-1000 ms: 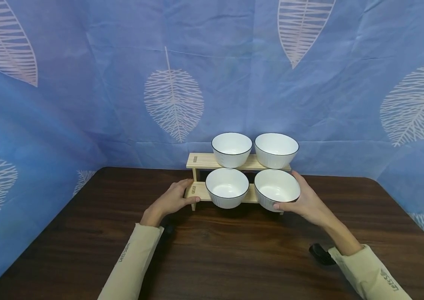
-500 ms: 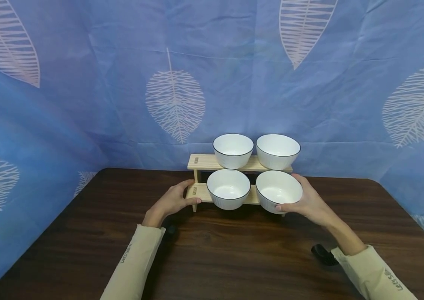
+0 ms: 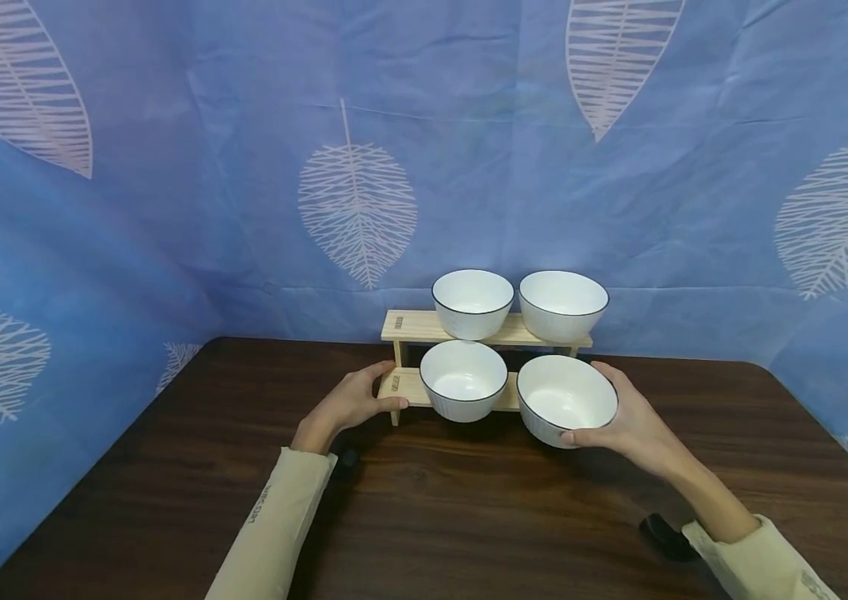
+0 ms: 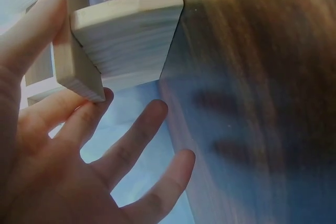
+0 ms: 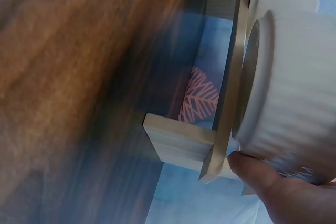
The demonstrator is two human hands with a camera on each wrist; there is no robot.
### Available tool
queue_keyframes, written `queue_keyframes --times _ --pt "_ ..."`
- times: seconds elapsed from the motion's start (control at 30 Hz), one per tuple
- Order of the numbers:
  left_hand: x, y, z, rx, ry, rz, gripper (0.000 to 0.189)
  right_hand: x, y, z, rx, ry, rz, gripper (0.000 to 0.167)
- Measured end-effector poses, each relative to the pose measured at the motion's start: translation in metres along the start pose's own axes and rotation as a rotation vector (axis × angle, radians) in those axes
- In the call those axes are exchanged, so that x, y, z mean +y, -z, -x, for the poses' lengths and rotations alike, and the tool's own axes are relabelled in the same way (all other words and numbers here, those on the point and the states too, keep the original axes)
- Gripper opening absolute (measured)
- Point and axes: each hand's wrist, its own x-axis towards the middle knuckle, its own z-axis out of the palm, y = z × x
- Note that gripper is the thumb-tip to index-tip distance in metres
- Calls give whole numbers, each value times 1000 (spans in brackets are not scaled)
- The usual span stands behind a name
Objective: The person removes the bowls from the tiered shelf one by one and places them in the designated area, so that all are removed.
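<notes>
A two-tier wooden rack (image 3: 406, 386) bears white bowls with dark rims. My left hand (image 3: 352, 406) pinches the left end of its lower board, thumb at the front edge and fingers behind, while the other fingers spread free in the left wrist view. My right hand (image 3: 637, 425) grips the front right bowl (image 3: 566, 396) by its right side, thumb at the front. In the right wrist view this bowl's base (image 5: 254, 85) stands just off the board, a little tilted. The front left bowl (image 3: 463, 379) sits on the lower board.
Two more bowls, a left one (image 3: 472, 304) and a right one (image 3: 563, 306), stand on the upper board. A blue leaf-patterned cloth (image 3: 244, 167) hangs right behind the rack. The dark wooden table (image 3: 454, 517) spreads out in front.
The front right bowl has come toward me and slightly right with my right hand, away from its spot on the lower board. My left hand keeps its hold on the rack. The view shifted slightly.
</notes>
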Motion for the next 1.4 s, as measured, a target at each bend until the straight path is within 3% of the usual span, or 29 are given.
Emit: queue_keyframes --times 0.6,1.1,1.4 --pt "-4 -2 0 -5 -1 -20 78 -10 -8 20 -56 148 -121 105" --pt "-2 0 -1 -9 2 -10 78 -15 -22 27 -116 160 -126 106" --pt "-2 0 1 -15 11 -1 78 -19 -33 29 -222 160 -216 109"
